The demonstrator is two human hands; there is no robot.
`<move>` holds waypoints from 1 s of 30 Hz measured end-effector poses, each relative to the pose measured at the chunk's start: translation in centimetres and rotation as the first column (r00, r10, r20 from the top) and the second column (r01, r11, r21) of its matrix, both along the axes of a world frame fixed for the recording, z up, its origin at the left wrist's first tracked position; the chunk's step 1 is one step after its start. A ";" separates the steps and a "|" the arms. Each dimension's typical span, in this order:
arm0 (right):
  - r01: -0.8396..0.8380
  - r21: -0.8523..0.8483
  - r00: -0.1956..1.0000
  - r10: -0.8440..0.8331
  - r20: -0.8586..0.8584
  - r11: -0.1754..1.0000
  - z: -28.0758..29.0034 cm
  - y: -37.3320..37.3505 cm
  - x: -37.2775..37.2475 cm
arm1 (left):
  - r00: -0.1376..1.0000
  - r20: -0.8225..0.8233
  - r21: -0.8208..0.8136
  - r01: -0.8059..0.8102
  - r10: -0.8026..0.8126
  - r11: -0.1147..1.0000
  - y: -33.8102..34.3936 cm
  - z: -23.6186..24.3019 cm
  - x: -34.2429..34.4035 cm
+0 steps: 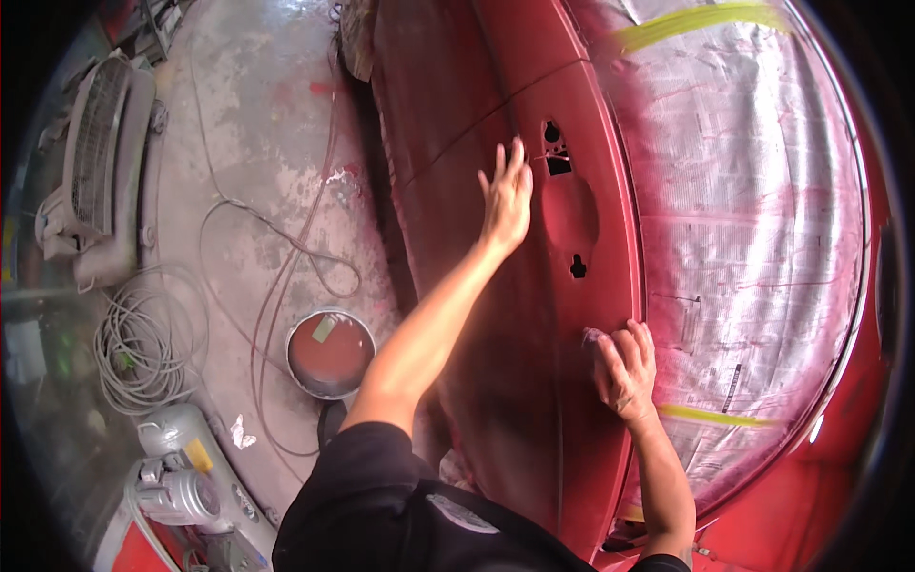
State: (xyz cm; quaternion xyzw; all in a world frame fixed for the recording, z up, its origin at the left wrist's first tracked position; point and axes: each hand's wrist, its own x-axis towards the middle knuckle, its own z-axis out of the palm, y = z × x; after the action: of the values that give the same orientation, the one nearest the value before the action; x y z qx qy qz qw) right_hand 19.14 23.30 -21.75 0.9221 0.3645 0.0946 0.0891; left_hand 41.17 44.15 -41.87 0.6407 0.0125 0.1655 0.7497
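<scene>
A dull red car door (515,315) stretches in front of me, with a handle recess (570,212) and cut-out holes in it. My left hand (505,200) lies on the door just left of the recess, its fingers spread and nothing in its grasp. Lower down, near the door's window edge, the fingers of my right hand (624,372) are bent. A small crumpled greyish-purple piece (593,337) pokes out at its fingertips; whether it is cloth or an abrasive pad I cannot tell. Part of that piece is hidden by the hand.
Silvery masking film (743,238) with yellow tape (705,23) covers the windows. A round bucket (289,367) of reddish liquid stands left of the door. Thin hoses (286,245) cross the floor to a coiled hose (143,353). Grey car parts (100,143) line the far left.
</scene>
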 end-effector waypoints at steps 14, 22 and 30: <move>-0.037 0.020 0.999 0.037 -0.012 0.999 -0.1 -0.3 0.5 | 0.996 0.090 0.052 -0.027 0.023 0.998 0.6 -0.9 2.8; 0.001 0.001 1.000 -0.001 -0.007 1.000 0.0 -0.1 0.2 | 0.996 0.085 0.087 0.033 -0.040 0.996 -3.8 -0.1 -9.0; -0.009 -0.010 1.000 0.009 -0.011 1.000 0.4 -0.4 0.3 | 0.992 0.079 0.269 -0.112 0.094 0.956 -0.3 -0.2 -0.1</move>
State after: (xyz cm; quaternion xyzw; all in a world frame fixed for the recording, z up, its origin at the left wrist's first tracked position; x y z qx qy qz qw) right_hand 19.42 22.94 -21.38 0.9205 0.3696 0.0880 0.0911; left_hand 41.06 43.86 -42.03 0.7307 -0.0013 0.2252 0.6445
